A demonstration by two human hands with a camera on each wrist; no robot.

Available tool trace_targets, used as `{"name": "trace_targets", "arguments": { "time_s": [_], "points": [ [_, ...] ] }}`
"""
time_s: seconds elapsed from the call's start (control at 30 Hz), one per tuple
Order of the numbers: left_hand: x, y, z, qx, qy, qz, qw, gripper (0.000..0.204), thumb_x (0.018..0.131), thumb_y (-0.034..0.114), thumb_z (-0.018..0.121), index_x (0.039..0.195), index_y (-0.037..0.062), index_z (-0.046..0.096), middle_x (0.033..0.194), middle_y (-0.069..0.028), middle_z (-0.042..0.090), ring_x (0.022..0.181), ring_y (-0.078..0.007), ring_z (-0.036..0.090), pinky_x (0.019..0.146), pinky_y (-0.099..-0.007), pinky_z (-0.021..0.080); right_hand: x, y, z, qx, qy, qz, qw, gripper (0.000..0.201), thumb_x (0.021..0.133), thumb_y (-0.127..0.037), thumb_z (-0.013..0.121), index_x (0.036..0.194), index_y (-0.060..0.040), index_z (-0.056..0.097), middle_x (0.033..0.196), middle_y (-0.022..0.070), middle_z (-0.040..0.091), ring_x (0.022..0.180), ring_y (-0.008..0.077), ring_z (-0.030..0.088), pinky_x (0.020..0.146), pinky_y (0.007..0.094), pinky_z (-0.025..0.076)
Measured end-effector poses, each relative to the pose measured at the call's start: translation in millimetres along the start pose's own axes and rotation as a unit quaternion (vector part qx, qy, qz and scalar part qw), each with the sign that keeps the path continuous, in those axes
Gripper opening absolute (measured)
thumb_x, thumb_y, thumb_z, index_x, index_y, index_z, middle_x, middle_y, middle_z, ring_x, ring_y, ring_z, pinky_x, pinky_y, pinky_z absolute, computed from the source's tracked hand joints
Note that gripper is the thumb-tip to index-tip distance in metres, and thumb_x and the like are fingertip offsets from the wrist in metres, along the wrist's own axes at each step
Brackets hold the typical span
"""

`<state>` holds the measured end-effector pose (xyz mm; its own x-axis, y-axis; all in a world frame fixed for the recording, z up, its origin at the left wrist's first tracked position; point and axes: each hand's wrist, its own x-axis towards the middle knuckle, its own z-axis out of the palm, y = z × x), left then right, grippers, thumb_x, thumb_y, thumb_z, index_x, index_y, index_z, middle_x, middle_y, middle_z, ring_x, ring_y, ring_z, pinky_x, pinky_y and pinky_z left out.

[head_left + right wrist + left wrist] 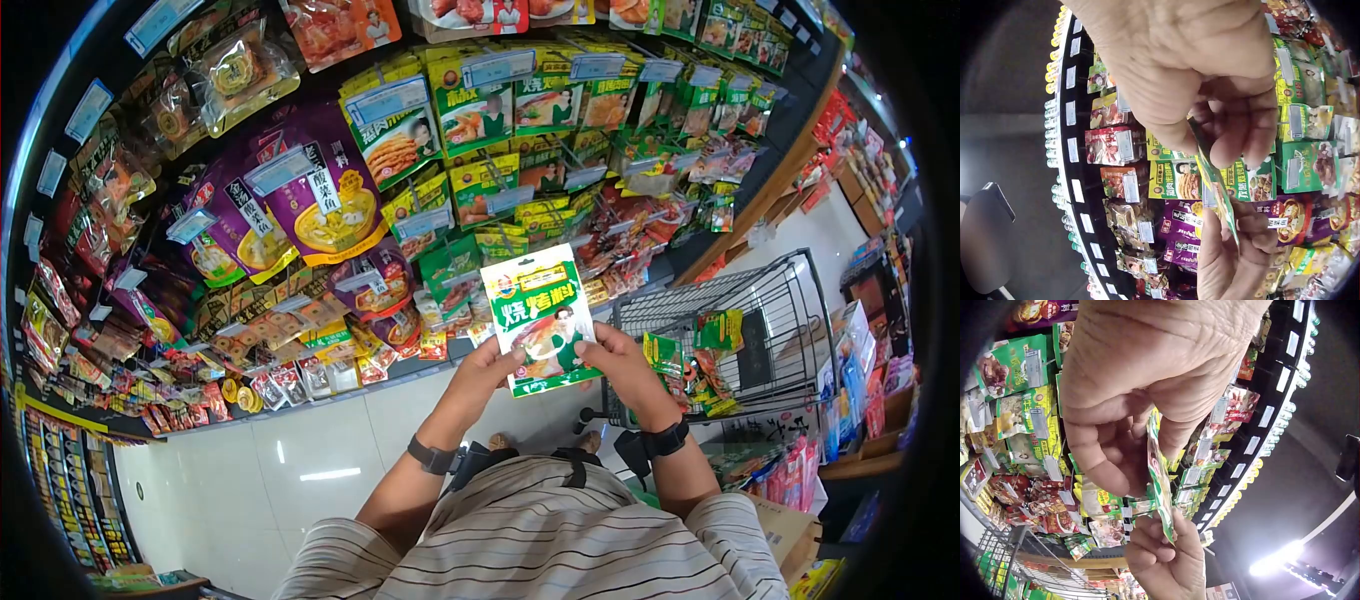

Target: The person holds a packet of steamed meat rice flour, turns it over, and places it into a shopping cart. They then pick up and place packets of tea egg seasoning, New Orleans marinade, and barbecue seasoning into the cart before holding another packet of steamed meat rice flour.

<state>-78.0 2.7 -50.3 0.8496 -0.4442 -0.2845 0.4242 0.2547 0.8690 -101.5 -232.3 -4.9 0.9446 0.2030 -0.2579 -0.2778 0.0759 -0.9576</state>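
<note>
A white, green and yellow seasoning packet [540, 322], with a food picture and a person printed on its front, is held up before the shelf. My left hand [478, 378] pinches its lower left edge, thumb on the printed face. On the opposite side my right hand [625, 372] grips the lower right edge the same way. Both wrist views catch the thin packet [1160, 478] nearly edge-on between thumb and fingers. Its back is hidden in the head view.
Hanging racks carry green packets [548, 100] ahead and purple pouches [325, 205] on the left, with price tags in front. A wire shopping cart [770, 290] stands at the right, holding several green and yellow packets [718, 330]. Pale floor tiles [330, 450] lie below.
</note>
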Motion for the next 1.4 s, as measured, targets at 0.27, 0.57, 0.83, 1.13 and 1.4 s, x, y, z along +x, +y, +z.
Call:
{"name": "trace_targets", "arguments": {
  "time_s": [0.27,0.57,0.83,1.13,1.4],
  "points": [
    [-7.9,5.0,-9.7,-0.003,0.008,0.018,1.0,0.035,0.1,0.022,0.062,0.13,0.0057,0.058,0.117,0.0002,0.066,0.103,-0.0079,0.059,0.088,-0.0264,0.047,4.8,7.6,12.7,-0.009,-0.009,0.003,1.0,0.032,0.1,-0.025,0.059,0.124,-0.0038,0.061,0.1,0.0017,0.068,0.083,0.009,0.063,0.06,0.0262,0.053],
    [-20.8,11.5,-9.6,-0.016,0.081,0.089,0.993,0.04,0.098,0.017,0.063,0.133,0.0024,0.056,0.125,-0.0026,0.064,0.11,-0.01,0.059,0.097,-0.0281,0.046,14.7,-11.6,11.9,-0.061,-0.051,-0.075,0.994,0.027,0.101,-0.031,0.059,0.105,-0.0041,0.06,0.086,0.001,0.064,0.078,0.0094,0.062,0.067,0.0258,0.052],
    [-33.4,24.4,-11.3,-0.011,0.129,0.123,0.984,0.037,0.097,0.013,0.062,0.132,0.001,0.056,0.125,-0.0048,0.064,0.111,-0.0121,0.061,0.098,-0.0285,0.047,-33.0,-137.1,9.6,0.206,-0.238,-0.332,0.889,0.035,0.106,-0.032,0.046,0.087,-0.0033,0.053,0.076,0.0111,0.062,0.068,0.021,0.064,0.09,0.0488,0.054],
    [-22.8,16.6,18.4,0.002,0.162,0.103,0.981,0.039,0.097,0.014,0.062,0.133,0.0029,0.056,0.126,-0.0036,0.064,0.11,-0.0127,0.062,0.097,-0.0292,0.047,-107.5,-195.1,-0.2,0.313,-0.505,-0.476,0.648,0.036,0.106,-0.033,0.044,0.087,-0.0037,0.054,0.077,0.014,0.062,0.064,0.0246,0.063,0.09,0.0606,0.051],
    [5.4,26.2,54.2,-0.009,0.128,0.123,0.984,0.036,0.098,0.016,0.062,0.131,0.0027,0.058,0.123,-0.004,0.065,0.108,-0.0132,0.062,0.094,-0.0297,0.049,-136.3,-189.0,-36.7,0.311,-0.47,-0.491,0.665,0.035,0.106,-0.032,0.044,0.087,-0.0036,0.053,0.078,0.0139,0.062,0.064,0.0248,0.063,0.085,0.0595,0.051]
  ]
}}
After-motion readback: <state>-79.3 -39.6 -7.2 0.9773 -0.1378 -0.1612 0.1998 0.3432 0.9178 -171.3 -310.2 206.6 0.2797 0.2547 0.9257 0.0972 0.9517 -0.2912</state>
